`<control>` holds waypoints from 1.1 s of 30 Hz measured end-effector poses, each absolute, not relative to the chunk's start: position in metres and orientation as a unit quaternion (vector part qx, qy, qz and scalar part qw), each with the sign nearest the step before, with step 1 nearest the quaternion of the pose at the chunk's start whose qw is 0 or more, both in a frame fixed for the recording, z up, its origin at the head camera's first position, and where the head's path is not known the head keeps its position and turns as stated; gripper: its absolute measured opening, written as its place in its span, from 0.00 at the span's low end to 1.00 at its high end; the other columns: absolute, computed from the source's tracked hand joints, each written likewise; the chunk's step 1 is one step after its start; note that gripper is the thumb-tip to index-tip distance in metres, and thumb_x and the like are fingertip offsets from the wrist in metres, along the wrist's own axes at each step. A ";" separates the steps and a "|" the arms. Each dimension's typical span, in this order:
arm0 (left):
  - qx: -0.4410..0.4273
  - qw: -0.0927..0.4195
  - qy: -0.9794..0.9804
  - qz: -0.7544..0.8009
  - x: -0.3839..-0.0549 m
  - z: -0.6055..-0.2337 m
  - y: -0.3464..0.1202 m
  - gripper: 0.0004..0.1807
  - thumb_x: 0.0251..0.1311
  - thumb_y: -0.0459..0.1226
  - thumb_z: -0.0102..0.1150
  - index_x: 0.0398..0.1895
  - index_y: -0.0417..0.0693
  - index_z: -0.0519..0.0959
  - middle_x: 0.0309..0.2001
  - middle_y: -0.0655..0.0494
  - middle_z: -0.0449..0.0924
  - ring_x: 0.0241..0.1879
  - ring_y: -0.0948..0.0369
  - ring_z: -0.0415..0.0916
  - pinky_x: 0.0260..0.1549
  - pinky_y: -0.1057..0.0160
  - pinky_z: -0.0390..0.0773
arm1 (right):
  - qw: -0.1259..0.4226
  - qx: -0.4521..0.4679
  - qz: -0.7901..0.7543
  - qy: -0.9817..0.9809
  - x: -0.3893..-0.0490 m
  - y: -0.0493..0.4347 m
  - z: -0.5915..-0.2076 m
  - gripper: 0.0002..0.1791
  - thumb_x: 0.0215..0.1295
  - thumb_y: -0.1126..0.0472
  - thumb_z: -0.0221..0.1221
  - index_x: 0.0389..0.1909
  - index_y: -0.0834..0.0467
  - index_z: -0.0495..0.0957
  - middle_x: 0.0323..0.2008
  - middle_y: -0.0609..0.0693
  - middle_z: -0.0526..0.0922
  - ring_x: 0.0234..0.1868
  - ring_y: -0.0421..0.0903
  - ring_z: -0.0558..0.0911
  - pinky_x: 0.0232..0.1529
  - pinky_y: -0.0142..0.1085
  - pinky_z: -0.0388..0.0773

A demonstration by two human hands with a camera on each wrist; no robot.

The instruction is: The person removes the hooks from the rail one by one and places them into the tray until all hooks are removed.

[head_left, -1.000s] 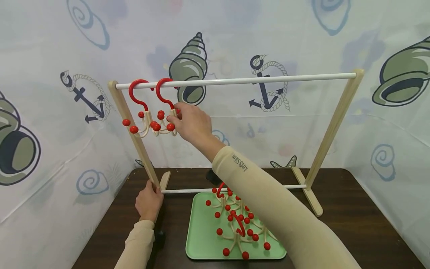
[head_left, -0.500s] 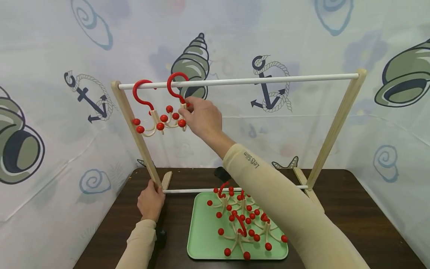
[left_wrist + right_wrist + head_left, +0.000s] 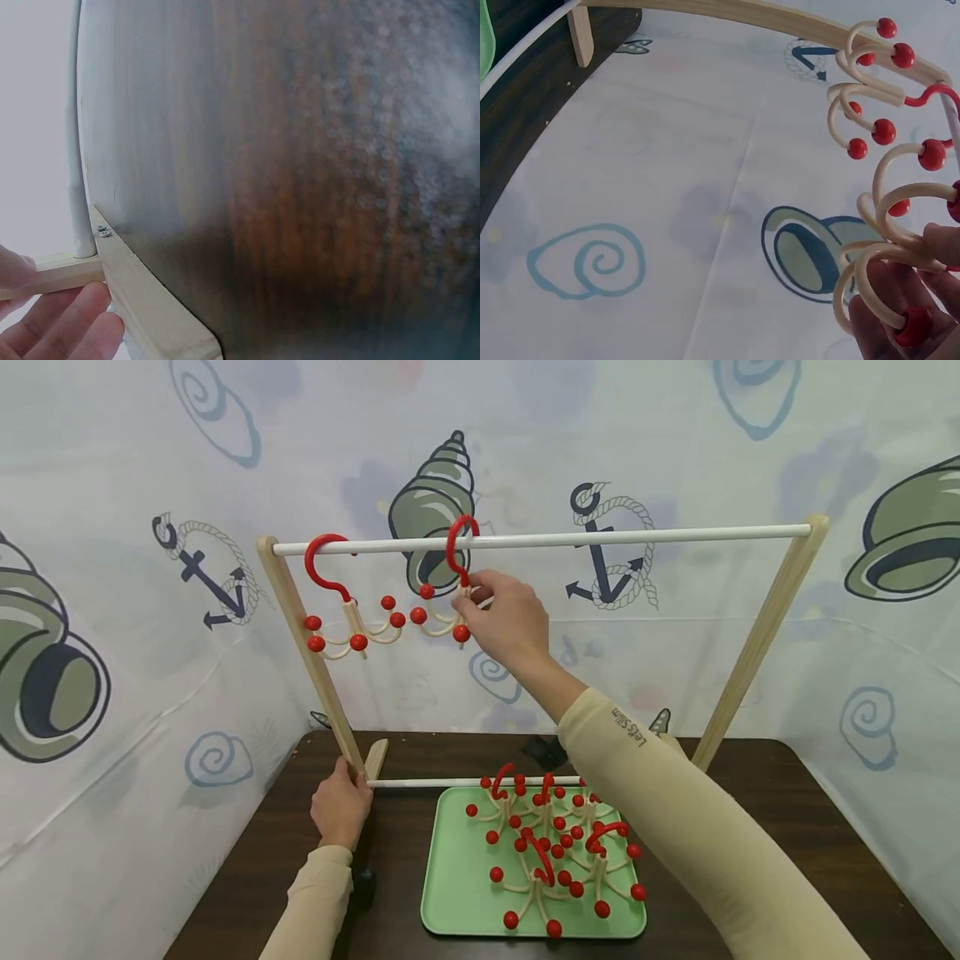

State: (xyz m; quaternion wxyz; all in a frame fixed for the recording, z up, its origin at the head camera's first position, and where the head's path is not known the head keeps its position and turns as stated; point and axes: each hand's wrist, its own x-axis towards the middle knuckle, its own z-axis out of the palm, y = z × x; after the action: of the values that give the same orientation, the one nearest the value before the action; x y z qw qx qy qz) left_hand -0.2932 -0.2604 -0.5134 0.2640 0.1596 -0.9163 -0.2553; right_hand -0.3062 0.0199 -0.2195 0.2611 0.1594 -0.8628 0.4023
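Note:
My right hand pinches the beige stem of a multi-armed hook hanger with red balls on its arm tips. Its red hook loops over the white top rail, left of the middle. In the right wrist view the fingers sit among the curved arms of this hanger. Another such hanger hangs from the rail near the left post. Down at the foot of that wooden post, my left hand grips it; the left wrist view shows the fingers around the wood.
On the dark table lies a green tray bearing several more hangers, partly overlapping. The rack's lower rail runs behind it. The right post stands beyond my right forearm. A patterned curtain covers the back.
My right hand has moved to the right along the rail with its hanger, widening the gap to the other hanger. The left hand keeps its grip on the post.

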 end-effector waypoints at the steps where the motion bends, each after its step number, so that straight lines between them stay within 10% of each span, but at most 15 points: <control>1: 0.160 0.265 -0.916 -0.255 -0.293 -0.513 -0.260 0.09 0.60 0.36 0.59 0.41 0.42 0.74 0.30 0.37 0.82 0.28 0.36 0.78 0.23 0.38 0.72 | 0.255 0.157 0.408 -0.862 -0.305 0.025 -0.222 0.17 0.66 0.50 0.61 0.52 0.52 0.82 0.39 0.45 0.85 0.36 0.41 0.80 0.35 0.37 0.73; 21: 0.152 0.270 -0.917 -0.253 -0.295 -0.513 -0.261 0.10 0.60 0.36 0.59 0.41 0.41 0.74 0.30 0.38 0.82 0.27 0.37 0.78 0.22 0.38 0.71 | 0.237 0.210 0.484 -0.815 -0.297 0.079 -0.221 0.15 0.65 0.56 0.64 0.49 0.57 0.83 0.37 0.49 0.86 0.37 0.44 0.83 0.36 0.39 0.79; 33: 0.158 0.261 -0.918 -0.253 -0.292 -0.509 -0.260 0.09 0.60 0.36 0.59 0.41 0.41 0.74 0.30 0.37 0.82 0.27 0.36 0.78 0.23 0.38 0.71 | 0.062 0.247 0.458 -0.852 -0.238 0.039 -0.321 0.06 0.63 0.57 0.65 0.38 0.54 0.83 0.32 0.42 0.85 0.33 0.40 0.82 0.34 0.36 0.77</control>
State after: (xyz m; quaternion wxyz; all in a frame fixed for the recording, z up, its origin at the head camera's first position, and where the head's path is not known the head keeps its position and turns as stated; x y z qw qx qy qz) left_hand -0.2915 -0.2596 -0.5095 0.2609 0.1580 -0.9180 -0.2535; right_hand -0.2378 0.0386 -0.3209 0.0616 0.2475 -0.8517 0.4578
